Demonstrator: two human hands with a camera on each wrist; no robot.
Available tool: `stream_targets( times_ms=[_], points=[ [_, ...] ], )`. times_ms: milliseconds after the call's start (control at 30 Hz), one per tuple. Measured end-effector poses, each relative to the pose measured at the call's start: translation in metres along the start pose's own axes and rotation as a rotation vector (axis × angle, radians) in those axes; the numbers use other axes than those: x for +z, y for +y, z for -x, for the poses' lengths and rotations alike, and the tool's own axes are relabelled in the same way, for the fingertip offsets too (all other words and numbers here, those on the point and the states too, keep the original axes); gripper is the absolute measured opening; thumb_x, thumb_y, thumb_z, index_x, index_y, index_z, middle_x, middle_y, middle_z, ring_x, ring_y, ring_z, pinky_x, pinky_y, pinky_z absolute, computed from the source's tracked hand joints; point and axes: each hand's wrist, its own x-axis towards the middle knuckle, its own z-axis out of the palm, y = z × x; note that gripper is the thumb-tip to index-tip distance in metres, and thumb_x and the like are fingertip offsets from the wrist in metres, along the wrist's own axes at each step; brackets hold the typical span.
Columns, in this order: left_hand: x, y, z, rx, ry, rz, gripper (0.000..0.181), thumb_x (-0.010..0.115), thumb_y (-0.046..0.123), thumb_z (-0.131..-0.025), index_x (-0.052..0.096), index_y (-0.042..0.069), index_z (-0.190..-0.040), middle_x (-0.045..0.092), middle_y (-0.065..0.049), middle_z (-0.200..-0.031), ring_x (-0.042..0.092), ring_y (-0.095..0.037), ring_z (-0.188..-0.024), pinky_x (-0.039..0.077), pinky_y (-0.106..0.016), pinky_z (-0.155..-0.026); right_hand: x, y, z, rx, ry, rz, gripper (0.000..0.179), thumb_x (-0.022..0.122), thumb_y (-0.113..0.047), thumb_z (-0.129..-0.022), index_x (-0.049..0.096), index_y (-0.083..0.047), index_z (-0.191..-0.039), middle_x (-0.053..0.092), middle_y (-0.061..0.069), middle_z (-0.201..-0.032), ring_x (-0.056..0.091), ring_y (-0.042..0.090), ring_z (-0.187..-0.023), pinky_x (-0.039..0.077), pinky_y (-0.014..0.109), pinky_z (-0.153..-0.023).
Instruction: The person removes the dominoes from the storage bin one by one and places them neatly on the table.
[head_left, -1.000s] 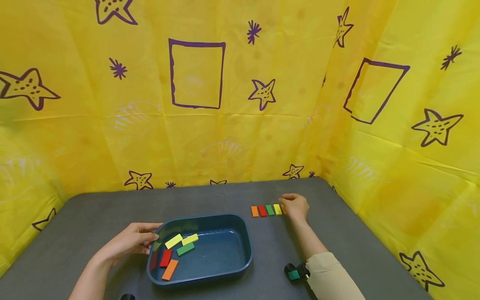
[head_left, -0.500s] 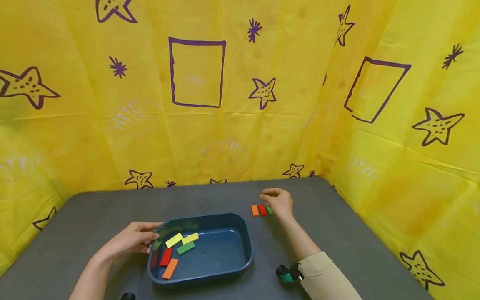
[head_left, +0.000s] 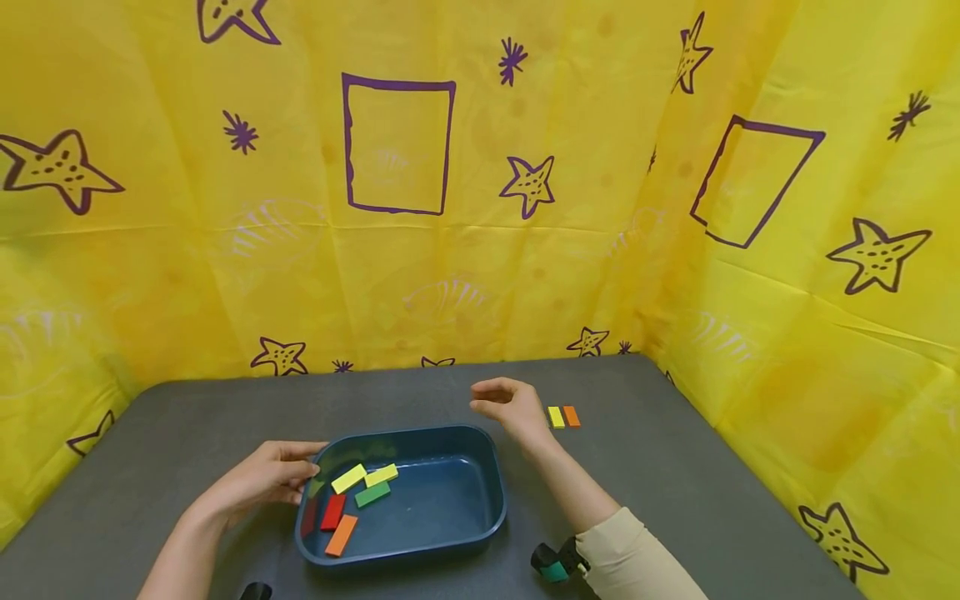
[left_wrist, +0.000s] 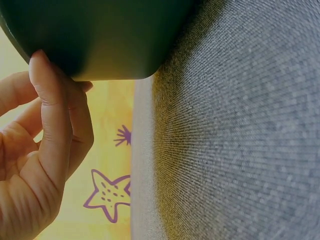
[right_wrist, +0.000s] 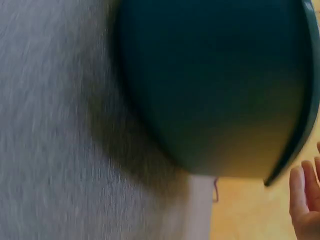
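A dark blue rectangular plastic tub (head_left: 438, 504) stands on the table. My left hand (head_left: 272, 475) grips its left rim; in the left wrist view the fingertips touch the tub's outer wall (left_wrist: 120, 40). Inside, towards the left, lie two yellow blocks (head_left: 348, 478), a green block (head_left: 372, 494), a red block (head_left: 333, 512) and an orange block (head_left: 341, 536). My right hand (head_left: 513, 408) hovers above the table behind the tub's right back corner, fingers loosely bent, nothing seen between them. Right of it, a yellow block (head_left: 556, 417) and an orange block (head_left: 572, 416) lie side by side.
The dark grey table (head_left: 637, 483) reaches back to a yellow curtain (head_left: 480, 292) with purple starfish drawings, which also lines the right side. A black and teal device (head_left: 555, 562) sits at my right sleeve (head_left: 637, 554).
My right hand has moved left along the row of blocks, from its right end towards the tub. It now hides the row's orange, red and green blocks. My left hand and the tub stay put.
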Motion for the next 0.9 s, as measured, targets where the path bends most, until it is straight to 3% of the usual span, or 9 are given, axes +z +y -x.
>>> stream_targets(
  times_ms=[233,633,900],
  points=[
    [-0.002,0.001,0.0,-0.003,-0.004,0.001,0.06,0.049,0.015,-0.101,0.028,-0.011,-0.15,0.056,0.001,-0.076,0.052,-0.01,-0.066,0.052,-0.022,-0.062,0.032,-0.008,0.006,-0.023,-0.19,0.003,0.025,0.078,-0.013,-0.082,0.075,-0.008,-0.106,0.074,0.015,-0.111,0.072,0.019,-0.096,0.058,0.031,-0.085],
    [-0.001,0.002,0.0,-0.01,0.009,0.003,0.059,0.05,0.015,-0.1,0.03,-0.012,-0.148,0.061,-0.002,-0.081,0.056,-0.011,-0.067,0.054,-0.023,-0.064,0.088,-0.024,0.011,-0.073,-0.456,0.123,0.023,0.079,-0.011,-0.081,0.077,-0.009,-0.104,0.076,0.012,-0.106,0.069,0.004,-0.083,0.055,0.02,-0.072],
    [-0.001,0.0,-0.001,0.017,-0.023,0.036,0.06,0.049,0.014,-0.1,0.028,-0.014,-0.149,0.065,-0.002,-0.084,0.058,-0.01,-0.07,0.055,-0.023,-0.065,0.109,-0.016,0.014,-0.066,-0.573,0.241,0.022,0.079,-0.008,-0.08,0.077,-0.008,-0.102,0.077,0.007,-0.102,0.067,0.0,-0.078,0.054,0.016,-0.07]
  ],
)
